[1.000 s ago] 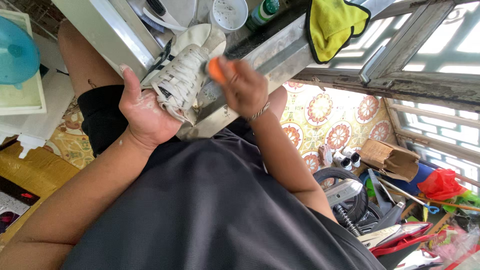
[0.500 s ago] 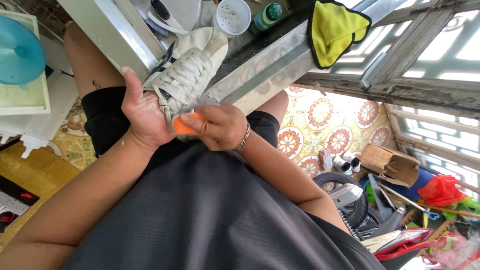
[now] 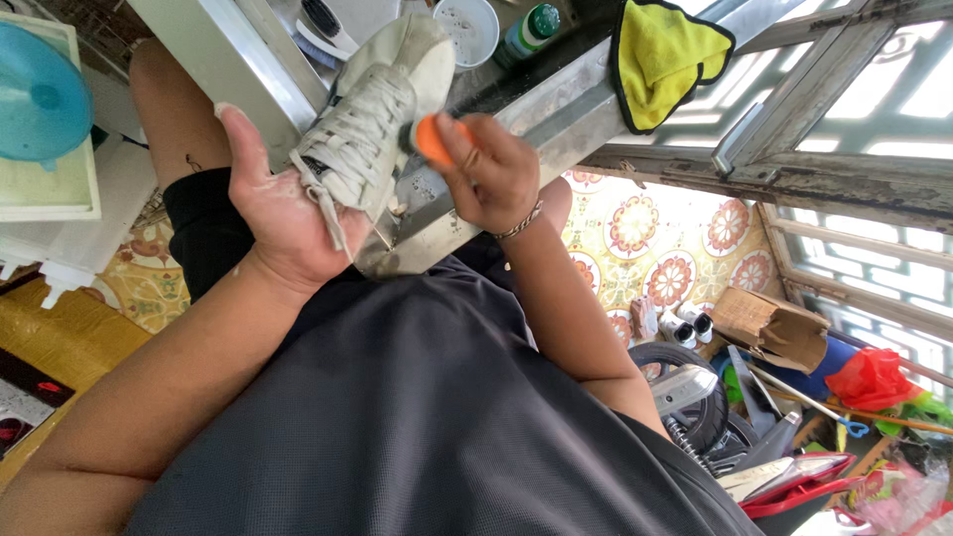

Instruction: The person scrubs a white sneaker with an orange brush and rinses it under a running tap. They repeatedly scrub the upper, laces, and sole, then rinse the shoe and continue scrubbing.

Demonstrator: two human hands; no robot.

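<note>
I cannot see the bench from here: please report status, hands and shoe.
Left hand grips white sneaker. Right hand presses orange brush to its side. Nothing in the way; yellow cloth apart.

Left hand (image 3: 283, 213) gripping a white sneaker (image 3: 372, 124); right hand (image 3: 491, 174) pressing an orange brush (image 3: 432, 139) against its side, above a metal sink (image 3: 556, 94).

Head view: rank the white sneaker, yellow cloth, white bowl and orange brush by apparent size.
1. white sneaker
2. yellow cloth
3. white bowl, cut off by the top edge
4. orange brush, mostly hidden by the right hand
</note>
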